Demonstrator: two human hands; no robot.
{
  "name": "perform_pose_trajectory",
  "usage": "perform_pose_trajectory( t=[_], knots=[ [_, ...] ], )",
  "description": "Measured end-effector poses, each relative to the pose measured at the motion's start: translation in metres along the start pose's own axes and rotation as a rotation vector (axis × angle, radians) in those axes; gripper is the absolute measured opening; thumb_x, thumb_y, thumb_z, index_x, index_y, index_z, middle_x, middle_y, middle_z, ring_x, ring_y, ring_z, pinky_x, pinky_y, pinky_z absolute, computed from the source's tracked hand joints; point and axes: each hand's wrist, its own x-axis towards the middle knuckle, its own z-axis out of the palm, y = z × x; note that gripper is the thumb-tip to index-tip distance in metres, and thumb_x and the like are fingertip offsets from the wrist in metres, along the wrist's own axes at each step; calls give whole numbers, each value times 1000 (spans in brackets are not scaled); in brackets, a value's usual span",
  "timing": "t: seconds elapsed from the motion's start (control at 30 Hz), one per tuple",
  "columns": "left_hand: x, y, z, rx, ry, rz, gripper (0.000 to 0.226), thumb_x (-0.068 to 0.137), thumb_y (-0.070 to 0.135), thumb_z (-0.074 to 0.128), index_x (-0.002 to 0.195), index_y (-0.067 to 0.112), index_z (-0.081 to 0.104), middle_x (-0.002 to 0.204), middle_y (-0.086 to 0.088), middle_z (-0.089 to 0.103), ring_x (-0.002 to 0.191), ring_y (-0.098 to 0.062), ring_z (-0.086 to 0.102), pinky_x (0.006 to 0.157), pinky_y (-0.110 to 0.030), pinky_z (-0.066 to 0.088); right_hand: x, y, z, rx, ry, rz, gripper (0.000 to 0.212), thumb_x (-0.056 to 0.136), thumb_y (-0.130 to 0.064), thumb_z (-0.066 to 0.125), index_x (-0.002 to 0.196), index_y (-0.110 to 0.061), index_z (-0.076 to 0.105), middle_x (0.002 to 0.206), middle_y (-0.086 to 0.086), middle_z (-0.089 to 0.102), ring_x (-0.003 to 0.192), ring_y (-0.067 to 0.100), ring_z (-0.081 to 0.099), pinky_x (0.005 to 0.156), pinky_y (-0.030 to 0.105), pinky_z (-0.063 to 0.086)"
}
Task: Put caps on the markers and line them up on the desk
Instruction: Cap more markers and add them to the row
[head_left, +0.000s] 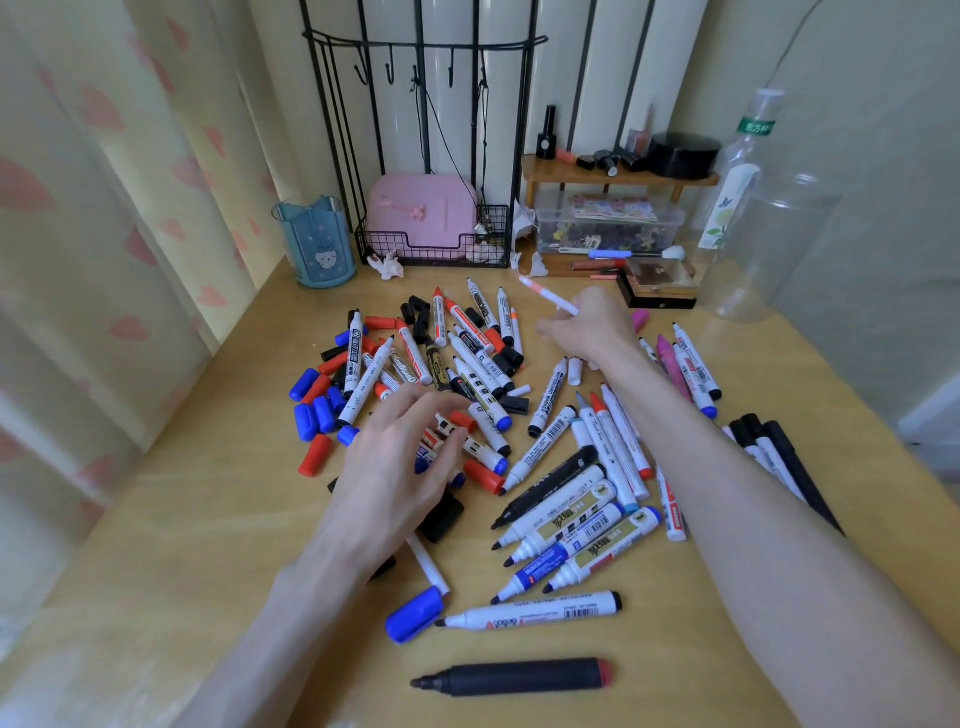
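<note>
From the head camera I see my left hand (400, 457) spread over the near-left part of the heap of markers (467, 374). Its fingers are apart and only slightly bent, with the tips down among the loose pens and red and blue caps (314, 410). It has hold of nothing that I can make out.

My right hand (587, 327) is farther off and to the right, raised over the far side of the heap. Its fingers are curled round a thin white marker (550, 299), whose pinkish tip points far and left.

The heap covers the middle of the desk (208, 519), with most pens uncapped. A cluster of thick ones lies right of centre, tips toward the near left.

Nearest me a black marker (514, 677) lies crosswise and uncapped. Just beyond it lie a white marker (530, 613) and a big blue cap (415, 613).

At the far edge stand a blue pen cup (317, 244), a wire rack (431, 244) and a clear bottle (748, 208).
</note>
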Motion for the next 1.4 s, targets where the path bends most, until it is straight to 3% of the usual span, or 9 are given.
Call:
perform_pose_trajectory(
  t=[0.1,0.23,0.53,0.8,0.87,0.93,1.0,1.1,1.4],
  knots=[
    [-1,6,1,-38,4,-10,25,103,33,62,127,28,65,113,17,63,105,-4,63,84,-25,54,-42,-7,-15,237,-136,4,24,90,-37,77,96,-15,74,80,4,62,64,18,57,58,28,44],
    [-4,17,3,-161,-22,-46,37,97,45,70,129,28,66,105,21,70,94,-4,68,77,-18,52,-112,-6,-20,428,-308,1,20,88,-44,79,95,-25,77,108,5,70,101,14,64,80,28,48],
    [-9,27,6,-242,-20,-79,23,92,40,77,111,28,77,89,21,76,83,-6,73,73,-31,58,-168,12,2,644,-304,-7,14,88,-43,79,93,-30,82,90,-21,76,90,-13,64,71,14,37],
    [-9,28,8,-183,-3,-122,8,97,25,72,103,28,77,81,15,76,76,-7,70,65,-22,53,-175,21,0,634,-275,-99,20,93,-52,70,99,-35,78,98,-9,78,95,-3,69,80,24,48],
    [-7,25,6,-182,9,-155,7,96,25,71,100,28,76,80,14,74,78,-9,69,65,-21,52,-173,30,-6,564,-233,-196,29,100,-57,56,106,-35,74,93,8,72,90,19,68,83,39,53],
    [-6,23,5,-196,15,-185,8,97,24,71,102,26,77,83,13,74,81,-9,69,67,-24,53,-170,41,-12,502,-183,-292,28,105,-53,46,101,-43,71,73,15,48,68,37,48,61,51,45],
    [-6,22,6,-229,16,-208,10,98,23,71,105,25,77,87,14,74,82,-8,69,71,-28,56,-162,56,-13,439,-133,-356,24,106,-44,47,102,-46,71,71,-1,53,71,27,57,64,45,46],
    [-5,22,6,-340,-12,-268,9,99,23,70,105,25,77,87,8,76,78,-12,71,73,-37,58,-156,70,-15,320,-32,-402,22,105,-34,55,118,-37,72,99,-9,66,80,-9,58,70,10,41],
    [-5,18,6,-509,-63,-304,10,97,21,74,106,22,77,85,5,75,73,-14,74,77,-46,62,-156,79,-11,169,88,-568,25,100,-25,62,121,-32,75,96,-12,56,84,6,50,75,20,37]
  ],
)
